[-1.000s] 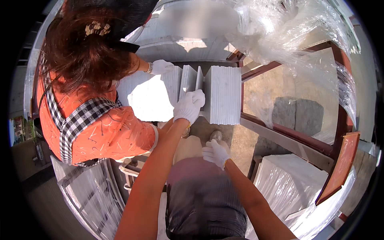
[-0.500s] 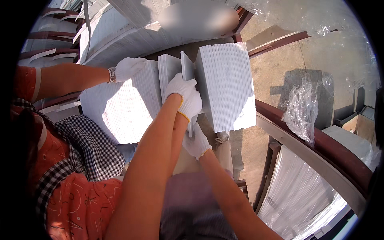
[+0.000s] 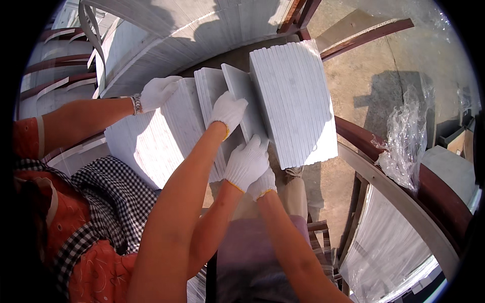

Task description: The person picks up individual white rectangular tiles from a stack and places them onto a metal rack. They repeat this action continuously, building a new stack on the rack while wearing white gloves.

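Observation:
White-gloved, my left hand [image 3: 227, 112] is closed on the near edge of a thin white stone slab [image 3: 244, 88]. That slab tilts between the upright slabs on the left and a thick block of stacked slabs [image 3: 294, 103] on the right. My right hand [image 3: 263, 185], also gloved, is low by the slab's bottom edge; its fingers are mostly hidden behind a co-worker's right glove [image 3: 247, 162]. The co-worker's left glove [image 3: 159, 92] rests on top of the left row of slabs [image 3: 151, 134].
The co-worker in an orange shirt and checked apron [image 3: 113, 197] stands close on my left. Curved steel rails [image 3: 404, 202] run along the right. Crumpled clear plastic wrap [image 3: 404, 144] hangs over one. Taller slabs [image 3: 187, 38] stand behind.
The thin slab has turned from nearly edge-on to showing its broad face. The co-worker's right hand has moved down beside my right hand. The view has shifted a little.

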Available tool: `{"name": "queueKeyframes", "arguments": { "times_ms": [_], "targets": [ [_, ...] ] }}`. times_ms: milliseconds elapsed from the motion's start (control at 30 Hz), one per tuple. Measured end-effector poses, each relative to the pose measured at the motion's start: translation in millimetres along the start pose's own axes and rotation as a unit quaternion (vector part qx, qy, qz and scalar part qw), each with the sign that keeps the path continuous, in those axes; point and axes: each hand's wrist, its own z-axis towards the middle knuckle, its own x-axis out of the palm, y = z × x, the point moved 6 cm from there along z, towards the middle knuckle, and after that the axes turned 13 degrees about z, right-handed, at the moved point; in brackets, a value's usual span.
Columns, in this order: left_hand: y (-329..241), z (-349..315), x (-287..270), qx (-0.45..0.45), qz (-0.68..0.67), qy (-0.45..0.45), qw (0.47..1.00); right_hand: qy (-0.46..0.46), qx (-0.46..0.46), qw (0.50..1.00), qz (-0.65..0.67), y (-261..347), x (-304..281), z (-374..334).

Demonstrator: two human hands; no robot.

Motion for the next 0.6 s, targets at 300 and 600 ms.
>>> {"name": "queueKeyframes", "arguments": {
  "times_ms": [300,600],
  "targets": [
    [-20,-8,8,0.049,-0.073,0.123,0.988,-0.073,-0.134,0.96,-0.234,-2,11,-1],
    [-36,4,26,0.062,-0.102,0.066,0.991,0.093,0.153,0.578,0.797,-39,-8,-19]
  ]
}}
